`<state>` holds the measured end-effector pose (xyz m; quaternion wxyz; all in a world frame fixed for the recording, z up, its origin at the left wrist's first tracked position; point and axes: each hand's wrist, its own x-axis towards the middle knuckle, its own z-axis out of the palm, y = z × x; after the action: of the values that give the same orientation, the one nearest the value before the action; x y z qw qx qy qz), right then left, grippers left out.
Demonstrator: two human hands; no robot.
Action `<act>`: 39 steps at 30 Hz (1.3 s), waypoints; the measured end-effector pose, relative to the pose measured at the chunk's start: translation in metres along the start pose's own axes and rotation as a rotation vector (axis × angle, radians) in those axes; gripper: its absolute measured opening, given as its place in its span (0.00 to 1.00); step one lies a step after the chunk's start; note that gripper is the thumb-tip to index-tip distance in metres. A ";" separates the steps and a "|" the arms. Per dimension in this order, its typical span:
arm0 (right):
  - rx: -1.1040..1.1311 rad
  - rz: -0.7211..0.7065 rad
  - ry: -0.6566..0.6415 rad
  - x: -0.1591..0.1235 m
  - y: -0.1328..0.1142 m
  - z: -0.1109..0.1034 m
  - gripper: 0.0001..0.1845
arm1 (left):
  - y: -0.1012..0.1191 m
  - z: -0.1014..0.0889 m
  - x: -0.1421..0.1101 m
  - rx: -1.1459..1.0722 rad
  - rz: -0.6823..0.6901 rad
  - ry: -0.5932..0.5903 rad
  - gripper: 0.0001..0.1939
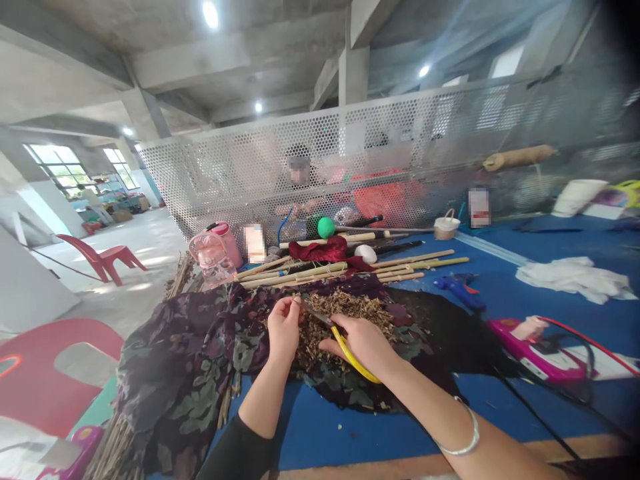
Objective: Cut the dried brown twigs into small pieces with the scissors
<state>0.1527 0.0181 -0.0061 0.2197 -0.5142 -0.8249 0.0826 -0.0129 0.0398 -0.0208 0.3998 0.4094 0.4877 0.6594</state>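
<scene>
Yellow-handled scissors (353,353) are in my right hand (363,339), their blades pointing left toward the fingertips of my left hand (284,327). The left fingers are pinched together at the blade tips; what they hold is too small to make out. Beneath both hands lies a heap of dry brown plant bits (365,307), spread on a dark floral cloth (200,347). Part of the heap is hidden by my hands and the scissors.
Bamboo sticks (420,260), dark red cloth (320,249) and a green ball (327,227) lie behind the heap. A blue glue gun (459,288) and a magenta power strip (543,350) are on the right. Behind a perforated metal screen (240,160) sits another person (300,177).
</scene>
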 end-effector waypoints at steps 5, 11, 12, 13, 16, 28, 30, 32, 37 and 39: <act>0.018 -0.005 -0.004 0.000 0.001 0.000 0.23 | 0.001 0.000 0.000 -0.157 -0.109 0.000 0.18; 0.014 -0.020 -0.002 0.000 0.002 0.002 0.24 | 0.007 0.000 0.001 -0.282 -0.179 0.012 0.19; 0.010 -0.022 0.001 0.000 0.003 0.002 0.24 | 0.008 0.000 0.002 -0.302 -0.185 0.034 0.19; 0.006 -0.022 0.006 0.000 0.003 0.002 0.24 | 0.009 -0.001 0.003 -0.322 -0.191 0.063 0.19; -0.002 -0.018 0.038 0.000 0.005 0.003 0.25 | 0.011 -0.003 0.006 -0.376 -0.210 0.144 0.20; 0.003 -0.003 0.129 0.000 0.003 0.003 0.26 | 0.011 0.010 -0.015 -0.211 -0.193 -0.110 0.13; 0.007 -0.011 0.127 0.000 0.002 0.002 0.26 | 0.010 0.012 -0.016 -0.159 -0.158 -0.129 0.11; 0.005 -0.011 0.133 0.000 0.001 0.002 0.26 | 0.010 0.013 -0.018 -0.102 -0.124 -0.123 0.10; -0.049 0.003 0.130 0.000 0.004 0.001 0.25 | 0.013 0.011 -0.019 0.059 -0.056 -0.078 0.10; -0.087 0.011 0.115 0.000 0.005 0.000 0.25 | 0.013 0.010 -0.019 0.118 -0.039 -0.074 0.11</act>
<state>0.1564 0.0207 -0.0076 0.2437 -0.5316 -0.8110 0.0180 0.0014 0.0226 -0.0090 0.4055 0.4468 0.5182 0.6061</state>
